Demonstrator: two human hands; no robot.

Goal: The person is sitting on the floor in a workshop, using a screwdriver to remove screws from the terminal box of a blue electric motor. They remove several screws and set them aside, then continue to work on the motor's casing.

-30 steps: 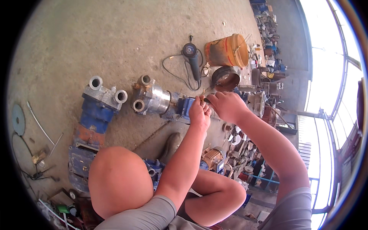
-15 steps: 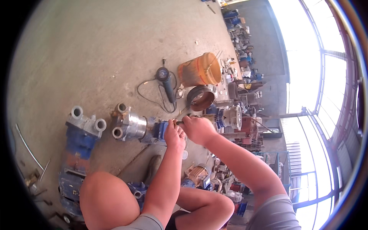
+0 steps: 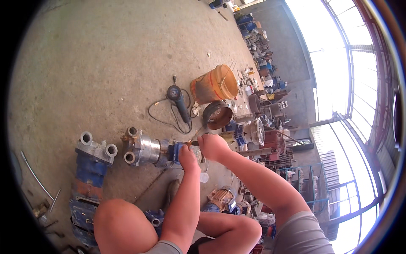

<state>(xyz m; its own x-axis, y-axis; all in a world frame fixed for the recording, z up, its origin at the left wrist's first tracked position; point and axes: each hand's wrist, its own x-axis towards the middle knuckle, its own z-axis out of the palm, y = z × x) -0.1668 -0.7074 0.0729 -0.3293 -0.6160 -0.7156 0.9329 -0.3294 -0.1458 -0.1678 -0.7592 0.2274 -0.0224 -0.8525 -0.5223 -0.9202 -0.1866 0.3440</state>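
Observation:
A motor-like unit with a bare metal drum (image 3: 149, 147) and two ring-shaped lugs stands before me. On its side is a blue box (image 3: 176, 153). My left hand (image 3: 189, 158) is at this box with its fingers closed in a pinch; what lies between them is too small to make out. Right beside it, my right hand (image 3: 213, 147) is closed round a dark, short tool (image 3: 195, 143), whose tip points at the left fingertips. Most of the tool is hidden in the fist, so its kind does not show.
Beyond my hands lie a corded angle grinder (image 3: 181, 103), an orange bucket (image 3: 215, 84) and a rusty metal ring (image 3: 217, 116). A second blue machine unit (image 3: 90, 163) stands at left. Several motors and parts crowd the right side, among them a brown finned motor (image 3: 223, 198).
My right hand has drawn slightly away from the left, so more of the dark tool shows between them. The left hand stays by the blue box. The whole view has shifted slightly.

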